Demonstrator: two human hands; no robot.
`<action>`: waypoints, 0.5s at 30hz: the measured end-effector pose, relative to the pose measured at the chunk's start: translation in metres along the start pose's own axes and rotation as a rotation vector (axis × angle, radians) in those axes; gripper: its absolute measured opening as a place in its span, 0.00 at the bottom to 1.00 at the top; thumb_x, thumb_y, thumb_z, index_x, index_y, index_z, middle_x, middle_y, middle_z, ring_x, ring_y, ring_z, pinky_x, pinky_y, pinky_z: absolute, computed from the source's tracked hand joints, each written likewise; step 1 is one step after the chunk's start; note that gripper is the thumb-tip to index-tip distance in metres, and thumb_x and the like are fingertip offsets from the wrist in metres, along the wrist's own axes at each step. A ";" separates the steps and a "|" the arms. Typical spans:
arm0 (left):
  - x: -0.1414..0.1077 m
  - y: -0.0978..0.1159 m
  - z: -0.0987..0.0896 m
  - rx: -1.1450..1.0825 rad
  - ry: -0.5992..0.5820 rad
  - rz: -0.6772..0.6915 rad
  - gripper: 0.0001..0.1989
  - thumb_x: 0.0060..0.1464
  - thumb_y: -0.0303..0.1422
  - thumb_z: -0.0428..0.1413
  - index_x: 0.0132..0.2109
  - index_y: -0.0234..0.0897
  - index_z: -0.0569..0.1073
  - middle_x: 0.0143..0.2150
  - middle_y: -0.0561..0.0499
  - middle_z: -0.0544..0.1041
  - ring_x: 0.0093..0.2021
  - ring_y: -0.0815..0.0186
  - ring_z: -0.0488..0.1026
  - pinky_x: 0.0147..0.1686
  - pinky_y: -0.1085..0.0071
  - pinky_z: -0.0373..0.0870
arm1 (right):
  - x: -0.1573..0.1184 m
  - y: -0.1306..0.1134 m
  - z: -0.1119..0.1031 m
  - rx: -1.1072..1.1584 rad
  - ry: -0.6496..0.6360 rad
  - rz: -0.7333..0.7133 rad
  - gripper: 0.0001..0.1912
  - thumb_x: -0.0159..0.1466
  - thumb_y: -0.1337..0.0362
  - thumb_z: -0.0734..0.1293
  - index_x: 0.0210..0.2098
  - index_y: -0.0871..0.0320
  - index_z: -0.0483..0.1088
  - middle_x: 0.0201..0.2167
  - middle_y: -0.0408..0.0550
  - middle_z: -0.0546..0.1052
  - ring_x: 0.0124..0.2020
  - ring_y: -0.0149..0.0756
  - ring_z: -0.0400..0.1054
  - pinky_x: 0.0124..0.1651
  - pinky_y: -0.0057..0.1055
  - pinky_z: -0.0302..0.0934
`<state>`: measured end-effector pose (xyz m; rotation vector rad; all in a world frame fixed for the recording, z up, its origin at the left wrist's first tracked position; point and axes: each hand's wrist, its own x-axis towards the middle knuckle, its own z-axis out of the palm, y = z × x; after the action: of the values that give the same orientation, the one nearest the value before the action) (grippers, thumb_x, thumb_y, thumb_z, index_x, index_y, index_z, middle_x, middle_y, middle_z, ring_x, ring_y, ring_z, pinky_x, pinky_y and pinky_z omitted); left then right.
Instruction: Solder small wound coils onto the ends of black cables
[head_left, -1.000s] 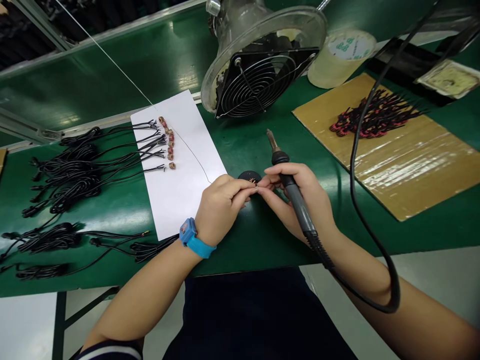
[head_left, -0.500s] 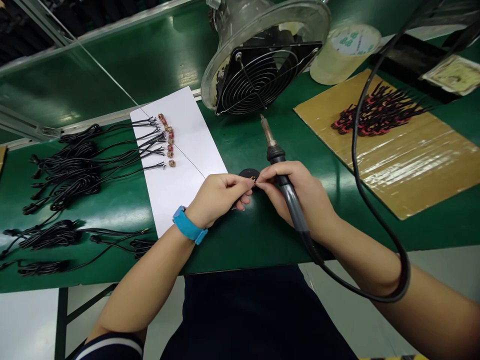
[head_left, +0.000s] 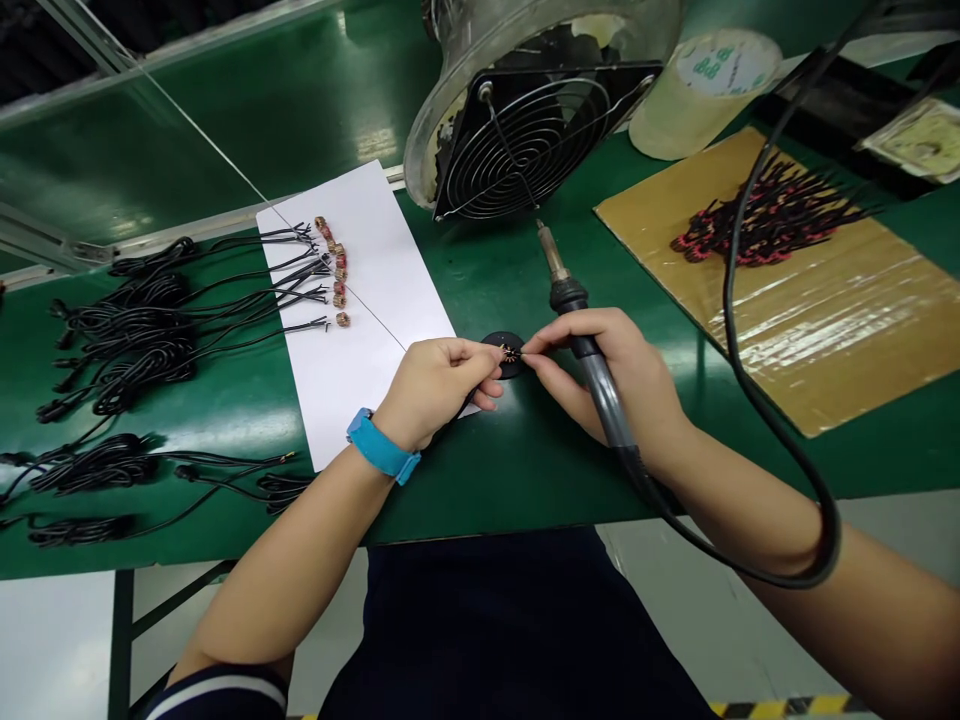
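Observation:
A soldering iron (head_left: 596, 375) lies across my right hand (head_left: 626, 385), tip up and pointing away from me. The thumb and index fingertips of that hand pinch together by a small copper-and-black part (head_left: 510, 354) over a round black disc (head_left: 501, 371). My left hand (head_left: 442, 390) is closed, its thumb and finger pressed together at the left side of the same part. A stretch of black cable (head_left: 459, 408) shows under the left fingers. A thin wire (head_left: 375, 312) runs down from the upper left to the back of this hand.
Coiled black cables (head_left: 150, 340) lie at the left, ends on a white sheet (head_left: 390, 250) beside several small copper coils (head_left: 340, 270). A fan with a wire guard (head_left: 525, 150) stands behind. On the right, cardboard (head_left: 810, 340) holds black-and-red parts (head_left: 772, 215); the iron's cord (head_left: 731, 300) loops there.
My right hand and the iron have moved slightly right, opening a small gap between the two hands' fingertips. More of the black disc and the small part shows. The view has shifted a little.

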<state>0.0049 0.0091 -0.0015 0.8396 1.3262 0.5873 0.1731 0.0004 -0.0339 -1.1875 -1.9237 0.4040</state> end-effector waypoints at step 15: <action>0.004 0.004 0.004 0.016 -0.015 -0.013 0.09 0.56 0.25 0.53 0.28 0.28 0.71 0.20 0.54 0.71 0.18 0.78 0.66 0.20 0.82 0.66 | -0.021 -0.007 -0.009 0.038 0.099 0.064 0.13 0.59 0.68 0.66 0.43 0.52 0.66 0.36 0.43 0.76 0.37 0.35 0.73 0.41 0.36 0.69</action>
<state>0.0100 0.0139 -0.0003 0.8463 1.3233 0.5604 0.1802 -0.0224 -0.0343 -1.2244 -1.7897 0.4067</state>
